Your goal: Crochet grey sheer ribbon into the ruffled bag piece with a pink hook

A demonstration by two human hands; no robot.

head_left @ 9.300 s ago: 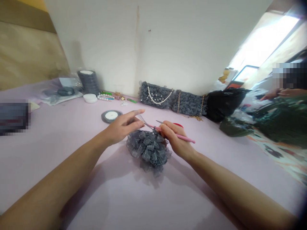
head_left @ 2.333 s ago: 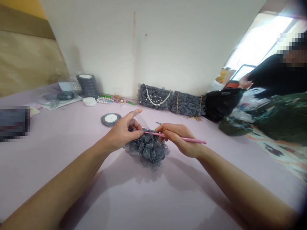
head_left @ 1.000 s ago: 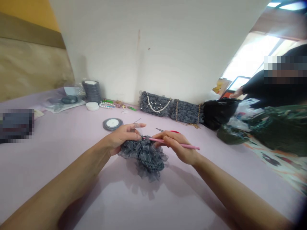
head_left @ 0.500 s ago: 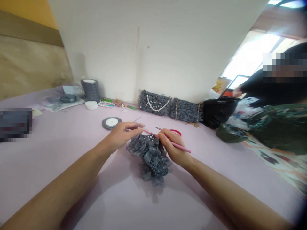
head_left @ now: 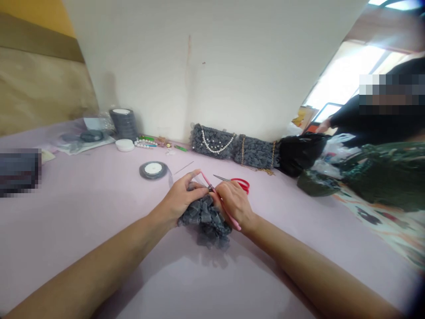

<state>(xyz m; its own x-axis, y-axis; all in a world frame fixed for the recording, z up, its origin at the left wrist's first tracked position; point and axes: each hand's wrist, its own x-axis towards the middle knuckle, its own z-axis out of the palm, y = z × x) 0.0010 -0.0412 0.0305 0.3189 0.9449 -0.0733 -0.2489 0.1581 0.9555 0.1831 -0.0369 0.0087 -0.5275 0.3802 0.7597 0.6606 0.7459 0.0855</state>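
A ruffled grey ribbon crochet piece [head_left: 206, 217] hangs between my hands, above the lilac tabletop. My left hand [head_left: 186, 195] pinches its upper left edge, the index finger raised by the tip of a pink crochet hook [head_left: 236, 221]. Closed around that hook is my right hand [head_left: 234, 201], knuckles up, beside the top of the work. Grey ribbon runs from a spool [head_left: 153, 169] toward my left hand. Just beyond my right hand lie red-handled scissors [head_left: 244, 184]. A thin needle-like rod [head_left: 184, 166] rests near the spool.
Two grey ruffled bags, one with a pearl strap [head_left: 214, 141] and one with a gold chain [head_left: 255, 152], lean on the wall. Stacked ribbon spools [head_left: 123, 125] and a white round lid [head_left: 125, 145] stand left. A black plastic bag [head_left: 300, 153] and a person [head_left: 381, 119] are right.
My left hand has come down onto the crochet piece and grips its edge. My right hand has turned over, swinging the hook's handle end downward and to the left.
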